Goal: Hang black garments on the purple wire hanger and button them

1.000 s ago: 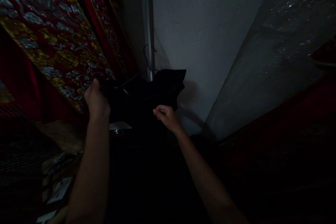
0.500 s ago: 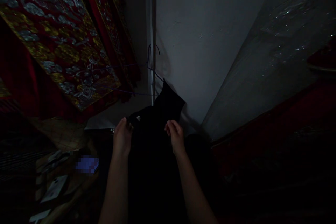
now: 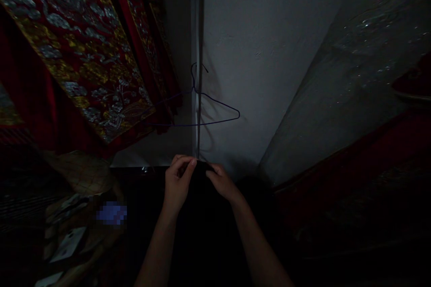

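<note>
The scene is very dark. My left hand (image 3: 178, 184) and my right hand (image 3: 222, 184) are close together, both with fingers curled on the top edge of a black garment (image 3: 198, 224) that hangs down between my forearms. Above them a thin purple wire hanger (image 3: 215, 114) hangs bare on a vertical pipe (image 3: 198, 54) against the white wall. The garment's lower part is lost in shadow.
Red fabric with gold and silver embroidery (image 3: 74, 45) hangs at the left. A clear plastic sheet (image 3: 353, 76) covers something at the right, above dark red cloth (image 3: 353, 179). Paper tags and cards (image 3: 63, 244) lie at the lower left.
The black garment has come off the hanger, which now hangs bare. Both hands have dropped and drawn together, bunching the garment's top.
</note>
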{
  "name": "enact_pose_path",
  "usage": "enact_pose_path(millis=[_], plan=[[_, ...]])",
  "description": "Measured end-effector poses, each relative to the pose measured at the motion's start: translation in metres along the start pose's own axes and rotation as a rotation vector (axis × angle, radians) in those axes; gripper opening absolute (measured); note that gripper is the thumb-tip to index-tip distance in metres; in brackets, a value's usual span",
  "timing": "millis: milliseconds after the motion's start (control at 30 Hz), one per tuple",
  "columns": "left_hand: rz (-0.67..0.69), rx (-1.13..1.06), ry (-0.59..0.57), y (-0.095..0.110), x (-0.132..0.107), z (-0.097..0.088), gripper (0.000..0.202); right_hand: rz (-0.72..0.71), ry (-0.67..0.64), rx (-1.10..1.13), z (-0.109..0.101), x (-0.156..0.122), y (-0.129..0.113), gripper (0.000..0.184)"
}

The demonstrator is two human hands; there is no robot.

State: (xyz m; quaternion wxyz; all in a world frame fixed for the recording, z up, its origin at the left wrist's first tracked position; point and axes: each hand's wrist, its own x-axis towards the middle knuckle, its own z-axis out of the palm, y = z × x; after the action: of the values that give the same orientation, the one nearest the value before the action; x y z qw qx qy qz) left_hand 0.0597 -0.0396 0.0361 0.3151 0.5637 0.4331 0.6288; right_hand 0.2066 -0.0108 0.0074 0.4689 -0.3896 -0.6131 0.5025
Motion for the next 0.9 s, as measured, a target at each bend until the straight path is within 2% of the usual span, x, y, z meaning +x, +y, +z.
enact_pose_path(millis=[67,133,200,267,300,367,467,533,633,733,833,900], plan=[[-0.029,0.015,-0.138,-0.004,0.001,-0.014,0.027,0.009,-0.141,-0.05,-0.013,0.005,-0.02,0.014],[-0.113,0.018,-0.359,-0.015,0.002,-0.026,0.033,-0.058,-0.228,-0.12,-0.026,0.013,-0.045,0.013],[-0.198,0.069,-0.598,-0.029,0.002,-0.037,0.028,-0.192,-0.208,-0.21,-0.039,0.03,-0.068,0.015],[-0.237,0.159,-0.749,-0.042,0.003,-0.049,0.021,-0.373,-0.068,-0.284,-0.053,0.057,-0.085,0.017],[-0.228,0.205,-0.759,-0.046,0.004,-0.055,0.019,-0.461,0.032,-0.302,-0.06,0.073,-0.09,0.017],[-0.175,0.277,-0.675,-0.048,0.009,-0.069,0.016,-0.554,0.208,-0.298,-0.073,0.109,-0.09,0.017],[-0.112,0.368,-0.548,-0.04,0.024,-0.091,0.014,-0.454,0.26,-0.38,-0.087,0.153,-0.073,0.017],[-0.118,0.449,-0.56,-0.032,0.037,-0.106,0.018,-0.366,0.251,-0.448,-0.095,0.167,-0.058,0.023],[-0.111,0.523,-0.568,-0.025,0.061,-0.124,0.023,-0.351,0.256,-0.481,-0.109,0.164,-0.048,0.03],[-0.105,0.472,-0.5,-0.02,0.084,-0.138,0.029,-0.407,0.248,-0.576,-0.125,0.149,-0.056,0.033],[-0.145,0.43,-0.512,-0.01,0.102,-0.146,0.035,-0.456,0.187,-0.723,-0.135,0.138,-0.064,0.032],[-0.158,0.482,-0.524,-0.002,0.109,-0.147,0.032,-0.482,0.153,-0.759,-0.134,0.134,-0.062,0.029]])
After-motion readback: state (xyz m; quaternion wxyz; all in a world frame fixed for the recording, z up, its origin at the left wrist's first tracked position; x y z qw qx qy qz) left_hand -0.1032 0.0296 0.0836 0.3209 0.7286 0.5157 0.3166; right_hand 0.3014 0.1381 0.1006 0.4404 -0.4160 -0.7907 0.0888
